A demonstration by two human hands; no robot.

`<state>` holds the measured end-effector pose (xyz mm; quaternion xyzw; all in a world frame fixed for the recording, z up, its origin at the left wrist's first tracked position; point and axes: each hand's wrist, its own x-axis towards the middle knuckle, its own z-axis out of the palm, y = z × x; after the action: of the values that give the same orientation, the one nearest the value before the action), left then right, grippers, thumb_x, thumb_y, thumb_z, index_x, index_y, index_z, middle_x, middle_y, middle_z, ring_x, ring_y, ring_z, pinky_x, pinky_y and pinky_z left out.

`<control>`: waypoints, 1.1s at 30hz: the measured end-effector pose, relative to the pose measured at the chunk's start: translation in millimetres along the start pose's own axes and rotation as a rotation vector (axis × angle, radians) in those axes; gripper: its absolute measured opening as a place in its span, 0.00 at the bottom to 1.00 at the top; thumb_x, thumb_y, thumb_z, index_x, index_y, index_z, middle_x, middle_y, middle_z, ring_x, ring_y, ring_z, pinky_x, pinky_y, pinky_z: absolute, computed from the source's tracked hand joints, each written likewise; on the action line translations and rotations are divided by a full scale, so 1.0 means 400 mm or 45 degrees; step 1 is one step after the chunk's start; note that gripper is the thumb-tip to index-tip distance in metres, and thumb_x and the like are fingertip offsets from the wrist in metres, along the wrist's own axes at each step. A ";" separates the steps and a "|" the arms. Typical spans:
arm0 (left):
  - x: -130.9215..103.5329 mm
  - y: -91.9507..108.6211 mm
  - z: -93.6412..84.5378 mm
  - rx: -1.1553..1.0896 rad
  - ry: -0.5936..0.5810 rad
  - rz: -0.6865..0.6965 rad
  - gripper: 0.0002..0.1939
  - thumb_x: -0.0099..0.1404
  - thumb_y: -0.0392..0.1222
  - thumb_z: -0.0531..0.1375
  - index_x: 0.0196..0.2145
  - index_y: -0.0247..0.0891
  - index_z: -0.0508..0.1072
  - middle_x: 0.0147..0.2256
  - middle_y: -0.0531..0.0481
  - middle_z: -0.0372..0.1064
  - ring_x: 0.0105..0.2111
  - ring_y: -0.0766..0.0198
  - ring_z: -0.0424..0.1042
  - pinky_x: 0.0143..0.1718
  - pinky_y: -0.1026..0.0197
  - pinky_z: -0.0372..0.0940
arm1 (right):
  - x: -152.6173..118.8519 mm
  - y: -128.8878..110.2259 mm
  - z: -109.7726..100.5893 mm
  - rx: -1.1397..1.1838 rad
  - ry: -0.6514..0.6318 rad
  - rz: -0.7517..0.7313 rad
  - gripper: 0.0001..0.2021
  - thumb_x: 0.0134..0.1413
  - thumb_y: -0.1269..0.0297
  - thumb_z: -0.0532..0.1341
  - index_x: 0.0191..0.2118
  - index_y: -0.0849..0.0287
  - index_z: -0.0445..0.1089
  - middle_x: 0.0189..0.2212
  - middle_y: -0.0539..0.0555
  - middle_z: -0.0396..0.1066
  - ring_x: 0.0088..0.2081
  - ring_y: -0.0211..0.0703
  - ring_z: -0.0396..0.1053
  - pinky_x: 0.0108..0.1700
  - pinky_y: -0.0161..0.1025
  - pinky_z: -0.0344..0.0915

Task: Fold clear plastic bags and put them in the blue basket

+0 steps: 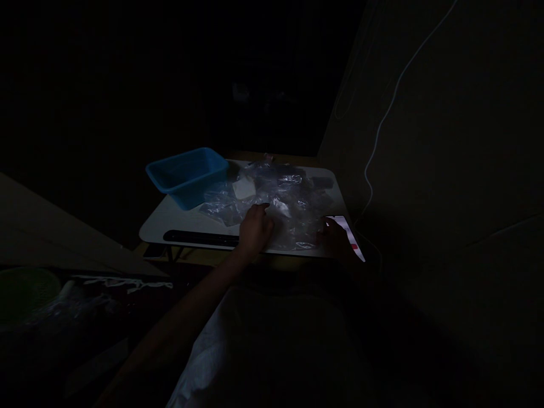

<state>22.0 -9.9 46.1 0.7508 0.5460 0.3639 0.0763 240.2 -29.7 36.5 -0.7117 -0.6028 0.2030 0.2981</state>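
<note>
The room is so dark that I make out the white desk (pixel 159 224) first, a long black slot (pixel 199 237) running along its near edge. Over its middle and right side spreads a heap of clear plastic film (pixel 297 226), rumpled and catching small glints, its far left part lying against the blue basin (pixel 191 191) at the corner. The film looks thin and limp, so I would expect next to no weight, plenty of slip, and layers that cling together; it would likely crease freely and tear if tugged hard at one spot. A gathered fold or a free edge, taken between thumb and fingertips, should serve better than its smooth flat stretches. The person's left hand (pixel 256 229) rests at the near side of the heap, fingers bent, one reaching forward over the film; whether they pinch any of it I can't tell. The right hand (pixel 334 235) is a dark shape between the film and a lit phone (pixel 345 225), partly covering the screen, and its fingers are too shadowed to read. A small white square piece (pixel 243 187) sits among the plastic near the basin.
</note>
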 end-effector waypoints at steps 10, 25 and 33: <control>-0.065 0.030 0.074 0.377 -0.521 0.446 0.22 0.64 0.36 0.47 0.55 0.28 0.57 0.56 0.36 0.54 0.56 0.53 0.54 0.56 0.49 0.50 | -0.033 -0.029 -0.002 -0.259 0.018 -0.054 0.25 0.45 0.70 0.52 0.54 0.64 0.58 0.29 0.55 0.72 0.31 0.43 0.68 0.32 0.35 0.61; -0.063 -0.005 0.043 0.466 -0.472 0.400 0.24 0.67 0.44 0.40 0.58 0.34 0.53 0.58 0.41 0.51 0.59 0.55 0.48 0.58 0.47 0.44 | -0.042 -0.029 0.045 -0.393 0.099 -0.292 0.16 0.49 0.73 0.50 0.44 0.64 0.68 0.41 0.57 0.71 0.43 0.42 0.67 0.45 0.36 0.60; -0.043 -0.006 0.067 0.469 -0.559 0.426 0.24 0.67 0.44 0.42 0.58 0.31 0.53 0.59 0.37 0.48 0.59 0.53 0.47 0.57 0.46 0.45 | -0.074 -0.031 0.019 -0.911 0.007 -0.342 0.13 0.54 0.68 0.49 0.36 0.60 0.71 0.31 0.58 0.72 0.37 0.46 0.66 0.38 0.40 0.54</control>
<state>34.7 -16.4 17.2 0.8917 0.4423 0.0961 -0.0057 220.5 -56.2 37.0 -0.6859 -0.7228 -0.0629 0.0564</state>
